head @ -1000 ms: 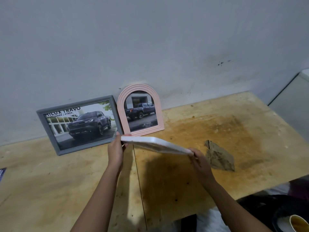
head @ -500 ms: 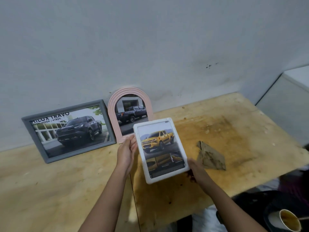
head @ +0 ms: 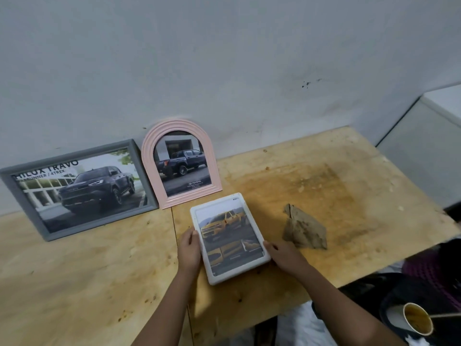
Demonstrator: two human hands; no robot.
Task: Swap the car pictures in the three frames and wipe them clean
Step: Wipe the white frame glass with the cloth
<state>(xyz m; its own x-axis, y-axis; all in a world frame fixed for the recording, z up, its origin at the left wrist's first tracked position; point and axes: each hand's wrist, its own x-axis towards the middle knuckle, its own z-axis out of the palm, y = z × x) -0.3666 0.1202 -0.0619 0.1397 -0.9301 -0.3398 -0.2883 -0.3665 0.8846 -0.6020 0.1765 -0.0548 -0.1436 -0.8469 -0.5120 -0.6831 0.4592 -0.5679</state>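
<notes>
Pale grey wall (head: 224,58) at the back, scuffed, with a few dark specks right of centre. Stained plywood table (head: 324,176) set against it.

Grey frame (head: 79,191) at far left: landscape, leaning on wall, dark pickup picture lettered "HILUX TRAVO". Pink arched frame (head: 175,124) just beside it on the right, also leaning on wall, with a dark pickup seen from the rear. Unable to tell whether the two rims touch.

White frame (head: 228,238) in front of pink frame, nearer the person: portrait, picture side up. Yellow pickup above, smaller yellow shots below, slightly blurred. Held low over table; unable to tell whether resting on it.

Left hand (head: 189,250) clamped on left long edge, thumb over front rim, fingers hidden beneath. Right hand (head: 284,255) gripping lower right edge, fingertips tucked under.

Folded brown stained cloth (head: 304,228) on table, right of white frame, near right hand, not touching. Paper cup (head: 417,322) with brownish contents at bottom right, beyond table edge.
</notes>
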